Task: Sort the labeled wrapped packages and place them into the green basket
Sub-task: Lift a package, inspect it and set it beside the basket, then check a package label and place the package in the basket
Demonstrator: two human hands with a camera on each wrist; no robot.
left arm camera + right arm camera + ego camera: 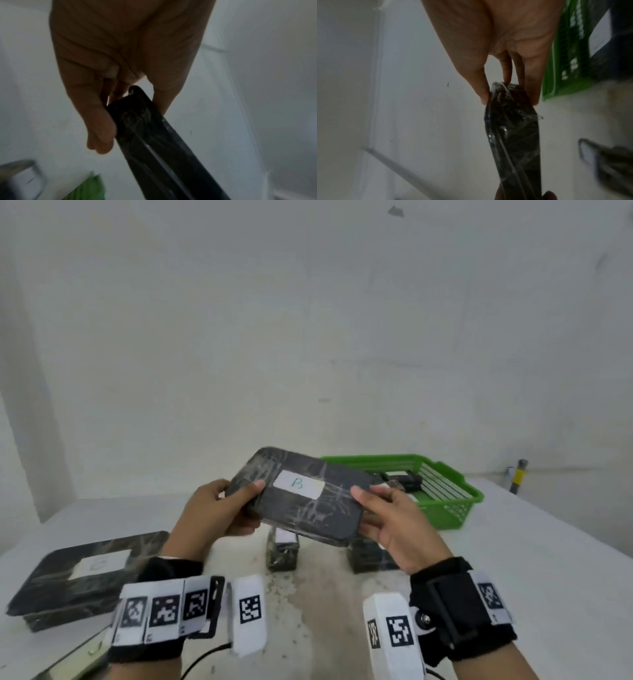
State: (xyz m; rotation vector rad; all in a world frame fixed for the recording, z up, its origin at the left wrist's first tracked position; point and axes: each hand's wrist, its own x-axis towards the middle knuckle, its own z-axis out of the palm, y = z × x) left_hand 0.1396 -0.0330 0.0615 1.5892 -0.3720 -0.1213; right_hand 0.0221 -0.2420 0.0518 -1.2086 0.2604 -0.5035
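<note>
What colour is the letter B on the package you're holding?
Green, handwritten on the white label of the black plastic-wrapped package; the head view shows it best.

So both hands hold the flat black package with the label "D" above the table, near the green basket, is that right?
Not quite: the label reads "B", as the head view shows. Both the left hand and the right hand hold the package above the table, near the green basket.

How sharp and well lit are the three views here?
Head view: evenly lit, B package readable, large package at left edge blurred. Left wrist view: dim, left hand dark, green basket smeared. Right wrist view: dim, soft.
</note>
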